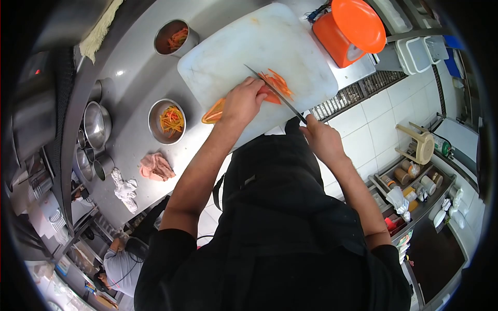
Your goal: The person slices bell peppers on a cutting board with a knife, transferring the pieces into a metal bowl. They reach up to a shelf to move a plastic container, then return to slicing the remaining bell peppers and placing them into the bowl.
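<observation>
A: How does the white cutting board (233, 52) sit?
B: Its near edge runs just beside the person's black apron (280, 166). A broad white stretch reaches from the knife (288, 105) to its far edge. An orange kitchen scale (358, 23) stands by its right edge, and the steel counter (127, 67) spreads off its left.
A: And the containers?
B: One steel bowl (190, 47), just beside the board's far left corner, holds red-orange strips (178, 38). A second steel bowl (155, 113), left of the board, holds mostly yellow and orange strips (171, 119).
A: How are the hands set?
B: The right hand (322, 139), at the board's near right edge, is wrapped round the knife's handle. The blade slants over the board, between the left hand (244, 103) and some cut pepper strips (280, 82).
A: And the left?
B: Its bent fingers press a red pepper piece (271, 96) onto the board; how far the thumb closes cannot be told. An orange pepper piece (212, 112) lies by the board's left edge.
</observation>
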### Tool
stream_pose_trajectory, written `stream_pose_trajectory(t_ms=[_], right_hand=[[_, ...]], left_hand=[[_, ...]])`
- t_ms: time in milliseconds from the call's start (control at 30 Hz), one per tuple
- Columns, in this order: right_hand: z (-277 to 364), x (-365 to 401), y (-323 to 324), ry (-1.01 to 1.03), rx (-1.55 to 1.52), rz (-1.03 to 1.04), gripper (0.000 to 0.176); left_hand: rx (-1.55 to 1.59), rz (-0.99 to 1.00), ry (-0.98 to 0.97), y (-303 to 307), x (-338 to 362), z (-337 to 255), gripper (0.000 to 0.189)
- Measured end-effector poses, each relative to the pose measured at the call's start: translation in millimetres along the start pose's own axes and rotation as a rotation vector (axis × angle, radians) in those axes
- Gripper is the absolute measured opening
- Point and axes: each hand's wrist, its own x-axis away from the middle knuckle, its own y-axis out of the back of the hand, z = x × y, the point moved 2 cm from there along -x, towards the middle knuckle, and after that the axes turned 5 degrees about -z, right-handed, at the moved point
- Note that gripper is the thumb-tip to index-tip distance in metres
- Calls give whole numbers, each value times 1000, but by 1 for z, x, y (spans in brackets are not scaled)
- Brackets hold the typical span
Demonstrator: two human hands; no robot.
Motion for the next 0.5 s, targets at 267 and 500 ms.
stream_pose_trajectory(t_ms=[267, 500], right_hand=[[-6, 30, 11, -88, 72, 76, 28], [0, 9, 11, -50, 30, 54, 29]], left_hand=[[-12, -31, -13, -1, 4, 1, 25], [-40, -7, 4, -1, 4, 0, 25]])
